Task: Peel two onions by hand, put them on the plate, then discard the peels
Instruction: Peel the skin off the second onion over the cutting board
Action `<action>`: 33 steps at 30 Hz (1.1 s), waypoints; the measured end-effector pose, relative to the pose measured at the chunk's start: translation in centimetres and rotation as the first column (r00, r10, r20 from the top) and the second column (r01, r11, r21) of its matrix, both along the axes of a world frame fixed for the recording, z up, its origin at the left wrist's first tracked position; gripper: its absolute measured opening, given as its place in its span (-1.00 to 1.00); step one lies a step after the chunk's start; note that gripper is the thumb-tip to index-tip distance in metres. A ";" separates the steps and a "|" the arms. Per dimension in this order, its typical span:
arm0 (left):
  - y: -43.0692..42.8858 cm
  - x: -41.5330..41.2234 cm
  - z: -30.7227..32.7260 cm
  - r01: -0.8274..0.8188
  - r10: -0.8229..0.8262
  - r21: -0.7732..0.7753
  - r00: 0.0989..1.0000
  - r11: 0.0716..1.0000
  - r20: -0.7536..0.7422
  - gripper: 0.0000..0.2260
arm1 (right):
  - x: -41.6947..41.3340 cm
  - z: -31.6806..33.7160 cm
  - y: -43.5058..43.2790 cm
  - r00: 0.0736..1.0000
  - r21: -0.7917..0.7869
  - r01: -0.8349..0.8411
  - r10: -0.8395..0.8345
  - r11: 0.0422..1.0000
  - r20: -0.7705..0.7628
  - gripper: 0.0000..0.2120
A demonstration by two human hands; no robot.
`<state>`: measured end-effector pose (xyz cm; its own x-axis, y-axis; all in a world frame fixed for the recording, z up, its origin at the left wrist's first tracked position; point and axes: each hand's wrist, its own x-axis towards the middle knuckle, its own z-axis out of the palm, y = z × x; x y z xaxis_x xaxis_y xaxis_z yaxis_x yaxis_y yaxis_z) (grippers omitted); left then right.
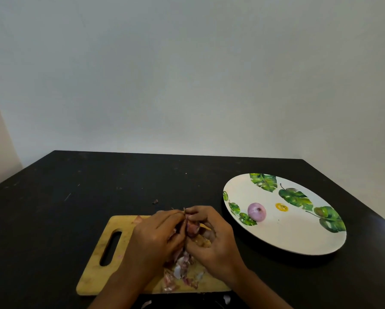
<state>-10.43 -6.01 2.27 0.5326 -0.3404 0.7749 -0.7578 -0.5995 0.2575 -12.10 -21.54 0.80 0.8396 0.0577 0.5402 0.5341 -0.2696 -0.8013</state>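
Note:
A peeled purple onion (256, 211) lies on the left part of a white plate (283, 237) printed with green leaves. Over the wooden cutting board (98, 266) my left hand (156, 237) and my right hand (214, 239) hold a second onion (192, 228) between them, still with reddish skin. The fingertips of both hands pinch at its top. Loose pink and white peels (182, 273) are heaped on the board under my wrists. My fingers hide most of the held onion.
The black table (53, 208) ends at a pale wall behind. A small peel scrap (155, 201) lies on the table beyond the board. More peel bits (226, 299) sit at the near edge. A yellow sticker (281, 206) marks the plate's middle.

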 end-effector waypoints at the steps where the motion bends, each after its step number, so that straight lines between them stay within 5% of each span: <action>1: 0.0 0.0 0.0 -0.008 0.008 -0.007 1.000 1.000 -0.003 -0.75 | 0.0 0.1 0.0 1.000 -0.020 0.002 -0.002 1.000 0.008 -0.74; 6: 0.0 -0.1 0.7 -0.050 0.040 -0.106 0.995 0.993 -0.095 -0.80 | -0.4 0.6 0.2 0.999 -0.075 -0.014 0.016 0.997 0.037 -0.63; 10: -0.2 -0.3 1.3 -0.083 -0.012 -0.352 0.965 0.932 -0.261 -0.95 | -0.5 0.7 0.4 0.998 -0.091 -0.020 0.025 0.996 0.054 -0.65; 16: -0.6 0.1 0.8 -0.223 -0.026 -0.489 0.892 0.843 -0.452 -0.90 | -0.5 0.5 0.4 0.997 -0.121 -0.001 0.010 0.993 0.080 -0.65; 25: 0.1 1.1 -0.4 -0.305 0.060 -0.429 0.865 0.850 -0.498 -0.88 | -0.8 0.5 0.7 0.993 -0.013 -0.038 0.039 0.999 0.109 -0.61; 33: 0.3 0.9 -0.1 -0.371 0.174 -0.323 0.847 0.870 -0.503 -0.73 | -1.1 0.3 0.9 0.953 -0.034 0.012 -0.001 0.999 0.304 -0.52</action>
<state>-9.56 -5.68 2.17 0.8728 0.1535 0.4633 -0.3208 -0.5352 0.7815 -13.16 -20.62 1.11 0.6361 0.0766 0.7678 0.7493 -0.2987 -0.5910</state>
